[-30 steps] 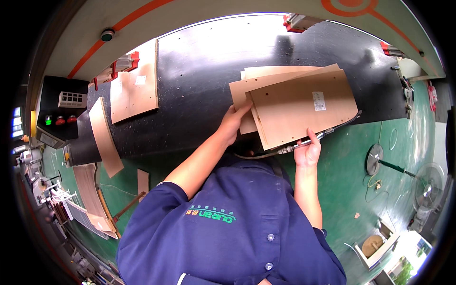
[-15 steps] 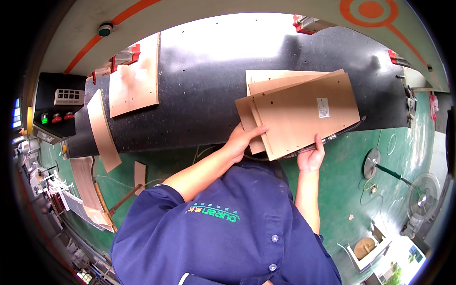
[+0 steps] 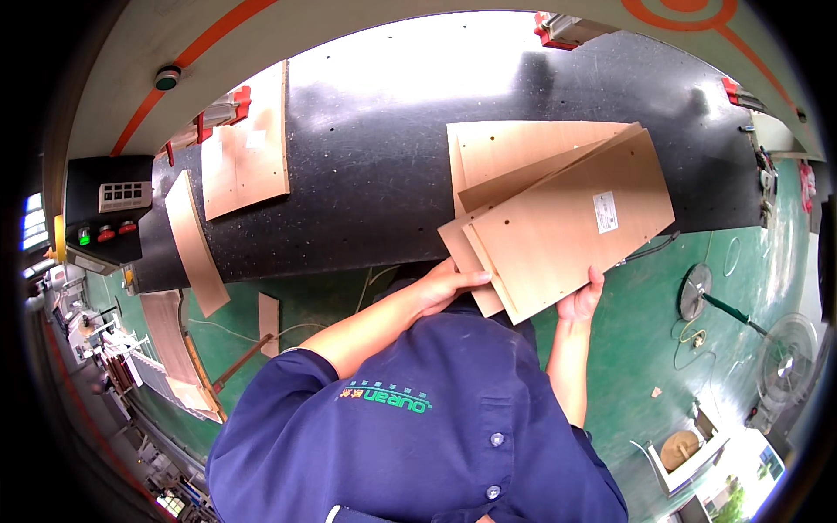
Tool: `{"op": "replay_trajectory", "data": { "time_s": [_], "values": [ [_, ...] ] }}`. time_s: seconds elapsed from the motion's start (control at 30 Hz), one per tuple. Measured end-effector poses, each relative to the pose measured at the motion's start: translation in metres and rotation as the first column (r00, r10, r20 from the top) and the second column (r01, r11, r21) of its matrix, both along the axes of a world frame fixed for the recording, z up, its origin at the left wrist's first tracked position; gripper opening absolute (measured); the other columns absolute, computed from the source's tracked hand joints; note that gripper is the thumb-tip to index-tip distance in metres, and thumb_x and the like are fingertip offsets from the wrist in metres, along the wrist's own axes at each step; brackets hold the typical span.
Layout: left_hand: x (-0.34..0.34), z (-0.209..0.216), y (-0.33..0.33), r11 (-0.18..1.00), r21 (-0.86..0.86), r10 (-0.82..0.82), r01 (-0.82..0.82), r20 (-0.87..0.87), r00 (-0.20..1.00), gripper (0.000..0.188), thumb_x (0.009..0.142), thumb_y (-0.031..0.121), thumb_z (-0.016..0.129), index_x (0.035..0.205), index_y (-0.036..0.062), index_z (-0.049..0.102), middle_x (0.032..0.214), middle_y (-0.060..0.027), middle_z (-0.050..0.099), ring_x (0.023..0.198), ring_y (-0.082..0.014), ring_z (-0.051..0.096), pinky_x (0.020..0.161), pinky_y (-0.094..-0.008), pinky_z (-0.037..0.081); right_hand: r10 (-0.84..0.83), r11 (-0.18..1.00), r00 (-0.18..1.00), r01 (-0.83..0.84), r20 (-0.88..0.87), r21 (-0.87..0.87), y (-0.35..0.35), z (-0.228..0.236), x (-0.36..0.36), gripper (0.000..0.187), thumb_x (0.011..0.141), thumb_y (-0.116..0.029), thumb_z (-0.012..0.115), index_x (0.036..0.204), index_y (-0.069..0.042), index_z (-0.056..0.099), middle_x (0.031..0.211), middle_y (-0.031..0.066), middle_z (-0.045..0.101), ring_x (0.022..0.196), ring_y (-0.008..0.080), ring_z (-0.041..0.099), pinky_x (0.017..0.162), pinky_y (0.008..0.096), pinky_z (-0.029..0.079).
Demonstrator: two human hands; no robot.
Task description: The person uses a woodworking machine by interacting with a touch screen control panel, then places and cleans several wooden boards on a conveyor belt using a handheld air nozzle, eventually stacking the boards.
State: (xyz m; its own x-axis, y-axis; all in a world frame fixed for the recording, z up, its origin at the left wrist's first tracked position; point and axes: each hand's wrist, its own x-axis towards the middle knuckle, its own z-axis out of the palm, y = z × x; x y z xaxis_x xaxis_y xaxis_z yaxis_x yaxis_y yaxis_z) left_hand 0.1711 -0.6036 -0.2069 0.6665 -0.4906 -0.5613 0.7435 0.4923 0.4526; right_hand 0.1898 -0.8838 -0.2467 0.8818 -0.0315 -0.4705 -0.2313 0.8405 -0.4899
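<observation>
Both my hands hold light-brown wooden panels point(image 3: 558, 222) at the near edge of the black worktop, the upper one bearing a white label point(image 3: 605, 213). My left hand point(image 3: 452, 286) is closed on their left near corner, thumb on top and the other fingers mostly hidden underneath. At the near right edge, my right hand point(image 3: 582, 296) grips from below with its fingertips curled up over the rim. A narrower strip of panel sticks out at the left of the held pieces. Beneath and beyond them, another flat wooden panel point(image 3: 514, 144) lies on the worktop.
At the worktop's left point(image 3: 357, 192) lie a wide panel point(image 3: 248, 166) and a curved narrow piece point(image 3: 193, 244) overhanging the edge. A control box point(image 3: 106, 205) with buttons stands far left. Red-ended clamps point(image 3: 558, 33) line the back. A fan point(image 3: 783, 362) stands at the right.
The held panels have come nearer my body and turned, their right end swinging away and left end dropping toward me. More of the panel lying underneath now shows.
</observation>
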Motion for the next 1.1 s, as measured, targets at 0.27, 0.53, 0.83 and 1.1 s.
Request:
{"op": "replay_trajectory", "data": {
  "time_s": [0.27, 0.53, 0.83, 1.1],
  "values": [
    [0.001, -0.005, 0.015, 0.968, 0.058, -0.252, 0.246, 0.138, 0.958, 0.097, 0.082, 0.033, 0.078, 0.154, -0.0001, 0.022, 0.157, -0.0155, 0.031, 0.145, -0.0265, 0.030, 0.119, -0.0425, 0.023, -0.139, 0.983, 0.990, 0.140, 0.014, -0.120, -0.027, -0.002, -0.057, 0.087, 0.072, -0.027, 0.077, 0.146, -0.002, 0.037, 0.140, 0.0151, 0.051, 0.128, 0.0331, 0.051, 0.110, 0.0492, 0.042],
    [0.059, -0.008, -0.001, 0.976, 0.011, -0.217, 0.218, 0.159, 0.963, 0.055, 0.101, 0.044, 0.048, 0.136, 0.0018, 0.048, 0.121, -0.0109, 0.063, 0.114, -0.0224, 0.057, 0.105, -0.0396, 0.041, -0.225, 0.959, 0.973, 0.229, 0.045, -0.166, -0.073, 0.005, -0.102, 0.091, 0.067, -0.025, 0.078, 0.144, 0.000, 0.037, 0.136, 0.0165, 0.053, 0.124, 0.0342, 0.054, 0.106, 0.0483, 0.046],
    [0.175, -0.004, -0.023, -0.149, 0.805, -0.882, -0.574, 0.154, 0.445, 0.100, 0.069, 0.060, 0.080, 0.140, -0.0004, 0.043, 0.138, -0.0202, 0.047, 0.135, -0.0364, 0.039, 0.110, -0.0441, 0.036, -0.307, 0.935, 0.951, 0.305, 0.017, -0.182, -0.093, 0.007, -0.146, 0.093, 0.063, -0.024, 0.077, 0.143, 0.003, 0.038, 0.133, 0.0186, 0.053, 0.121, 0.0356, 0.055, 0.103, 0.0474, 0.049],
    [0.226, -0.008, -0.008, -0.214, 0.945, -0.869, -0.249, -0.068, 0.490, 0.117, 0.053, 0.067, 0.085, 0.139, -0.0023, 0.045, 0.135, -0.0198, 0.051, 0.129, -0.0339, 0.046, 0.107, -0.0435, 0.040, -0.385, 0.903, 0.923, 0.373, -0.017, -0.214, -0.092, -0.003, -0.187, 0.093, 0.063, -0.026, 0.077, 0.143, 0.003, 0.038, 0.133, 0.0187, 0.053, 0.120, 0.0350, 0.055, 0.102, 0.0468, 0.049]
  ]
}}
